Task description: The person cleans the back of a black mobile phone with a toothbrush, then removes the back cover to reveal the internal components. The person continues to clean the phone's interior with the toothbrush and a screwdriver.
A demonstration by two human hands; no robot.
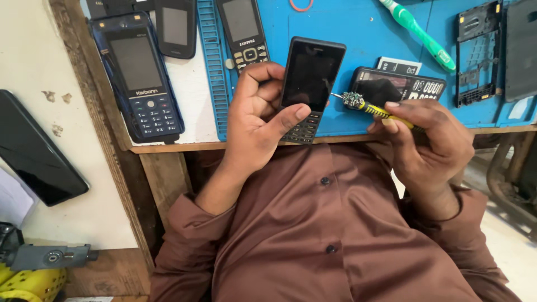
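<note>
My left hand (pixel 258 114) holds a black keypad phone (pixel 311 78) upright over the blue work mat (pixel 358 33), thumb across its lower screen edge. My right hand (pixel 428 140) grips a small yellow-handled screwdriver (pixel 372 108), whose metal tip touches the phone's right side. Just behind the screwdriver, a second black phone (pixel 398 85) lies on the mat.
A dark blue keypad phone (pixel 139 75), two more phones (pixel 175 25) (pixel 243 31), a green toothbrush (pixel 418 32), a black phone frame (pixel 476 53) and a battery (pixel 398 65) lie on the bench. A black smartphone (pixel 33 151) rests at left. The bench's wooden edge (pixel 184 147) runs in front of me.
</note>
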